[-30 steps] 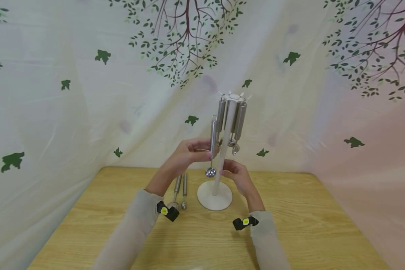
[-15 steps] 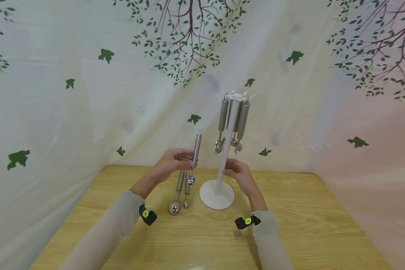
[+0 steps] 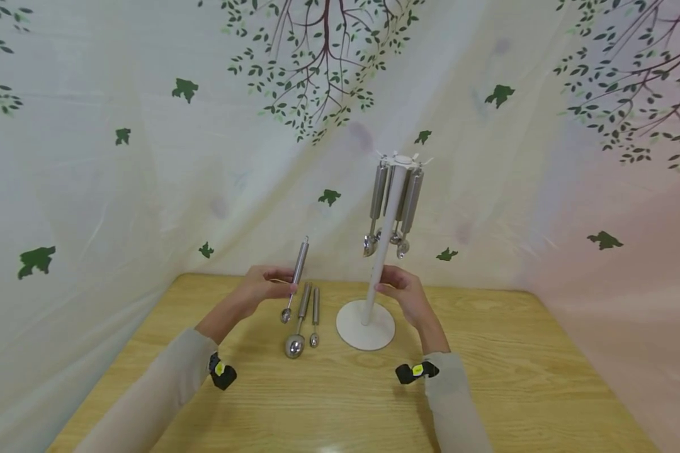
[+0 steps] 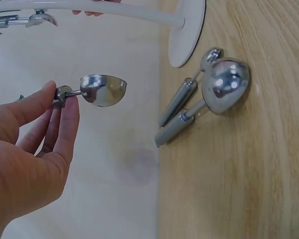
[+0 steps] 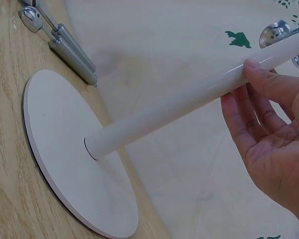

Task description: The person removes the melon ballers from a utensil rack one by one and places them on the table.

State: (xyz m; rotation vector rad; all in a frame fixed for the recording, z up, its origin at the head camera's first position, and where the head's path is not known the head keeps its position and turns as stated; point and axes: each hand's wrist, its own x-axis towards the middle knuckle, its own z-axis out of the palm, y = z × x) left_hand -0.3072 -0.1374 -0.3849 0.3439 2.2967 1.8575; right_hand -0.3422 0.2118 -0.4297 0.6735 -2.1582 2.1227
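My left hand pinches the handle of a metal scoop between thumb and fingers, holding it off the table, bowl end down. In the left wrist view the scoop's round, hollow bowl shows clearly. My right hand holds the white pole of a utensil stand, thumb and fingers on either side of it. Several steel utensils hang from the hooks at the stand's top. On the table, left of the stand, lie a larger scoop and a smaller one, side by side.
The stand's round white base rests on the wooden table. A pale curtain with leaves and branches hangs behind the table's back edge and along its sides.
My left hand has carried the scoop away from the stand, left and down, to above the table beside the two lying scoops. The right hand has stayed on the pole.
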